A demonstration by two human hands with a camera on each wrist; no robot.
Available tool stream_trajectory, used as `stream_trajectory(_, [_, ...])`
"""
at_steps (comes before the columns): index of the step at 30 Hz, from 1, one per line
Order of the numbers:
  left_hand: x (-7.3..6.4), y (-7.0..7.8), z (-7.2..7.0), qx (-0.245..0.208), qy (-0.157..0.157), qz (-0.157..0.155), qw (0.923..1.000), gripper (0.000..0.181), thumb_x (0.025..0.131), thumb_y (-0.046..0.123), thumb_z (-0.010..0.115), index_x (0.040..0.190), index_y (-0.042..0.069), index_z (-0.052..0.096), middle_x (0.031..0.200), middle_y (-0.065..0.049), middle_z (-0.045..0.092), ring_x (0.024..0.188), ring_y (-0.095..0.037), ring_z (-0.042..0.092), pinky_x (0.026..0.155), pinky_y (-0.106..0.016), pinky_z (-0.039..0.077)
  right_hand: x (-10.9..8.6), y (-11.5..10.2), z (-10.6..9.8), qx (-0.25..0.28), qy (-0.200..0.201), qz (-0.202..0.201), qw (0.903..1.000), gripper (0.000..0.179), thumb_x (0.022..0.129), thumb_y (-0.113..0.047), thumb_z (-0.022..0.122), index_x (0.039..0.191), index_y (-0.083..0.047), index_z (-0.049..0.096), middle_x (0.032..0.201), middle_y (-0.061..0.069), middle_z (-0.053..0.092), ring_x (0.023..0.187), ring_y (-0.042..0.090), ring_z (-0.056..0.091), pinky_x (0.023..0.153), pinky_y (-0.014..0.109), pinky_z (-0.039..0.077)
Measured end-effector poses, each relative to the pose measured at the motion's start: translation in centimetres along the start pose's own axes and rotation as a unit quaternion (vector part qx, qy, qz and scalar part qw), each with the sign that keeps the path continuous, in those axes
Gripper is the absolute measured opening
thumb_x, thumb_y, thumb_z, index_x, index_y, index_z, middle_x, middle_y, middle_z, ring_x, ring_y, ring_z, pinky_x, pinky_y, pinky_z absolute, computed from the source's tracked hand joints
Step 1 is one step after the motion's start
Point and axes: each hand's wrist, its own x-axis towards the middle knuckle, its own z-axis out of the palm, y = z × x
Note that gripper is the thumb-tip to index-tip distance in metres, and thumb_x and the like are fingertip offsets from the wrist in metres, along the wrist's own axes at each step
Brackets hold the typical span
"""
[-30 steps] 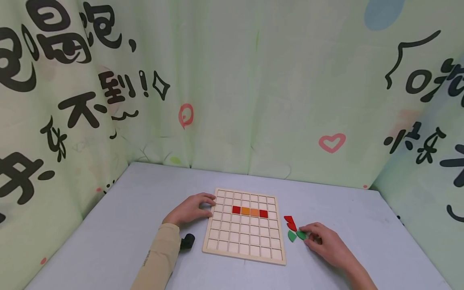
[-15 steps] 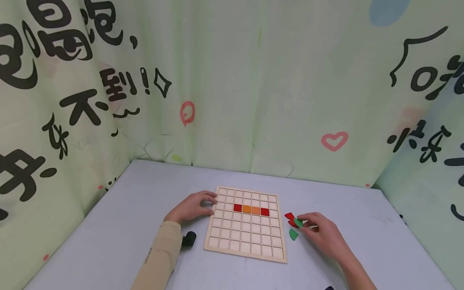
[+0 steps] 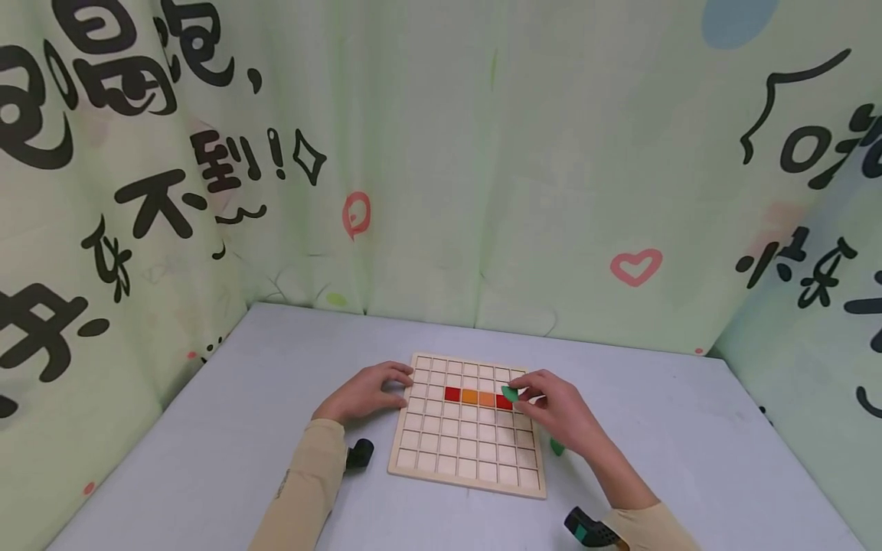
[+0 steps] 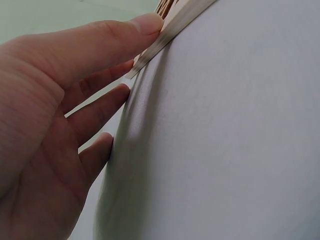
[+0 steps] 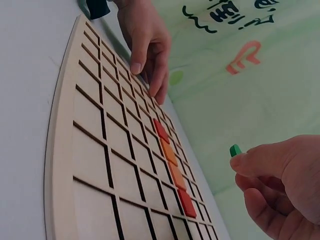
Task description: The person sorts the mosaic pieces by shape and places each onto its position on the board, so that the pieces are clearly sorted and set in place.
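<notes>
A square wooden grid board (image 3: pixel 455 473) lies on the table. One row carries a red square tile (image 3: pixel 452 394), two orange square tiles (image 3: pixel 469 397) and another red square tile (image 5: pixel 186 202). My left hand (image 3: pixel 365 392) rests at the board's left side, its thumb (image 4: pixel 147 23) touching the edge and its fingers spread along it. Over the right part of the board, my right hand (image 3: pixel 558 405) pinches a green curved-edge tile (image 3: pixel 510 393) between thumb and fingertips. The right wrist view shows this green tile (image 5: pixel 235 149) raised off the grid.
A second green tile (image 3: pixel 556 447) lies on the table just right of the board, partly covered by the right hand. Black wrist devices (image 3: pixel 589 528) are worn at both forearms. Printed curtains (image 3: pixel 427 191) stand behind the table (image 3: pixel 289 344) and at its sides.
My right hand has picked up one green tile from right of the board and carried it leftward over the grid. The red loose tiles are now hidden from view. My left hand stays put.
</notes>
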Motion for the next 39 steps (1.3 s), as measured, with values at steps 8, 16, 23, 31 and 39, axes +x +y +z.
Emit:
stream_trajectory(8, [0.2, -0.2, 0.0, 0.003, 0.0, -0.003, 1.0, 0.029, 0.084, 0.01, 0.076, 0.112, 0.008, 0.071, 0.136, -0.003, 0.056, 0.135, -0.027, 0.043, 0.113, -0.043, 0.035, 1.5, -1.2, 2.8, 0.001, -0.025, -0.017, 0.9995, 0.023, 0.084, -0.005, 0.075, 0.107, -0.008, 0.072, 0.1, 0.001, 0.064, 0.083, 0.012, 0.06, 0.073, 0.025, 0.055])
stream_trajectory(16, [0.2, -0.2, -0.1, 0.009, 0.001, 0.001, 1.0, 0.03, 0.084, 0.01, 0.077, 0.113, 0.007, 0.071, 0.137, -0.003, 0.056, 0.134, -0.027, 0.044, 0.112, -0.043, 0.035, 2.3, -2.5, 5.5, -0.001, -0.068, -0.021, 0.9975, 0.019, 0.083, -0.006, 0.075, 0.102, -0.007, 0.073, 0.094, -0.001, 0.064, 0.08, 0.01, 0.058, 0.07, 0.024, 0.053])
stream_trajectory(23, [0.2, -0.1, 0.0, 0.006, -0.002, -0.006, 1.0, 0.029, 0.084, 0.011, 0.076, 0.113, 0.008, 0.071, 0.137, -0.003, 0.056, 0.134, -0.027, 0.043, 0.112, -0.044, 0.035, 2.7, -3.2, 6.8, -0.012, -0.078, -0.019, 0.9967, 0.015, 0.084, -0.007, 0.075, 0.099, -0.006, 0.073, 0.09, 0.0, 0.062, 0.076, 0.011, 0.053, 0.067, 0.024, 0.049])
stream_trajectory(31, [0.1, -0.2, 0.1, -0.002, -0.006, 0.002, 1.0, 0.03, 0.085, 0.01, 0.075, 0.114, 0.007, 0.07, 0.137, -0.004, 0.055, 0.134, -0.028, 0.043, 0.112, -0.045, 0.035, 2.9, -3.3, 7.6, -0.034, -0.073, -0.021, 0.9965, 0.015, 0.084, -0.01, 0.076, 0.098, -0.007, 0.075, 0.088, 0.0, 0.061, 0.075, 0.013, 0.049, 0.063, 0.024, 0.045])
stream_trajectory(39, [0.2, -0.3, 0.1, 0.0, -0.006, 0.0, 1.0, 0.031, 0.085, 0.011, 0.076, 0.115, 0.007, 0.07, 0.137, -0.003, 0.055, 0.135, -0.027, 0.043, 0.113, -0.044, 0.035, 3.0, -3.4, 7.7, -0.036, -0.072, -0.024, 0.9965, 0.015, 0.084, -0.012, 0.077, 0.098, -0.007, 0.075, 0.086, -0.001, 0.059, 0.074, 0.012, 0.049, 0.063, 0.024, 0.046])
